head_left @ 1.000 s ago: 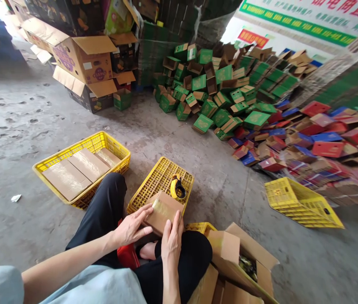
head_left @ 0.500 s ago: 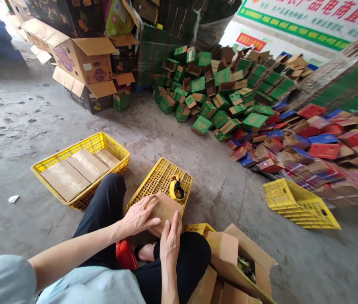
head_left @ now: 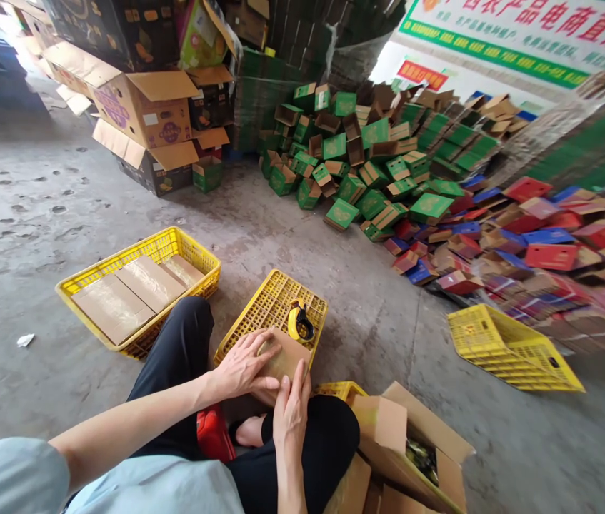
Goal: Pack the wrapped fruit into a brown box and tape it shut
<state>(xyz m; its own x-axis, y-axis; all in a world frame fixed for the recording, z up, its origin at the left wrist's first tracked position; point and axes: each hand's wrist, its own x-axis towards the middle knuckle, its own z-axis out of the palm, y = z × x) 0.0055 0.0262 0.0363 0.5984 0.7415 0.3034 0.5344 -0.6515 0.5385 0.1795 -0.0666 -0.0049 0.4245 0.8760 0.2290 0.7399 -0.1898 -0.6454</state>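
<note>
A small brown cardboard box (head_left: 292, 353) with shiny tape on it is held between my two hands, over the near end of an overturned yellow crate (head_left: 253, 308). My left hand (head_left: 244, 365) lies across the box's left side and top, fingers somewhat spread. Along its right edge, my right hand (head_left: 290, 408) grips with the fingers close together, the thumb near the left thumb. The box's underside is hidden. Just beyond the box, a yellow and black tape dispenser (head_left: 296, 323) rests on the crate.
Left of my knee, a yellow crate (head_left: 136, 250) holds taped cardboard boxes (head_left: 113, 308). An open carton (head_left: 382, 427) with dark wrapped items stands at my right. Another yellow crate (head_left: 511, 350) lies farther right. Piled green boxes (head_left: 342, 214) and red and blue boxes (head_left: 548, 255) lie behind.
The view has shifted slightly. Both hands remain on the cardboard box, with the left thumb now closer to the right hand. The crates and tape dispenser have not moved.
</note>
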